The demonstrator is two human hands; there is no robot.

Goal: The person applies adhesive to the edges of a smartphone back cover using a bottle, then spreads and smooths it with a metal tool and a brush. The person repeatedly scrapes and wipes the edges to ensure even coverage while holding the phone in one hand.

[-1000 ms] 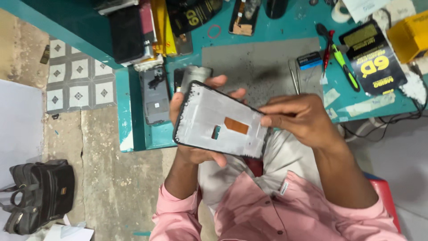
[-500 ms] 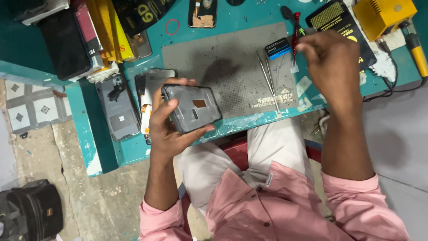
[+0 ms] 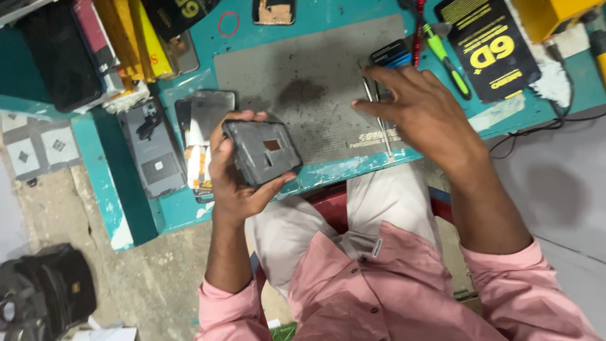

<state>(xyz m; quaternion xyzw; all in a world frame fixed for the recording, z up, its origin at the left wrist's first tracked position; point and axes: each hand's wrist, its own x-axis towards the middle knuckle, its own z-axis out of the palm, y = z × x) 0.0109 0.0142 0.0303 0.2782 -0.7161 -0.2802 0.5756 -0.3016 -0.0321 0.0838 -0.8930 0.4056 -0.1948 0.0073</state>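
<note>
Left hand [image 3: 237, 170] still clamped on grey phone frame [image 3: 262, 151], right hand [image 3: 420, 110] lowered from tools, fingers spread over tweezers [image 3: 377, 113]

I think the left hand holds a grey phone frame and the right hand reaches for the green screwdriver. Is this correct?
Not quite. The head view shows the left hand holding the grey phone frame, but the right hand reaches onto the metal tweezers on the grey mat, not the green screwdriver.

Right hand [image 3: 420, 110]: off the phone frame [image 3: 261, 151], now lower over tweezers [image 3: 377, 113] on grey mat [image 3: 309, 76]. Frame: turned from pale face to grey side, in left hand [image 3: 237, 173] alone.
</note>
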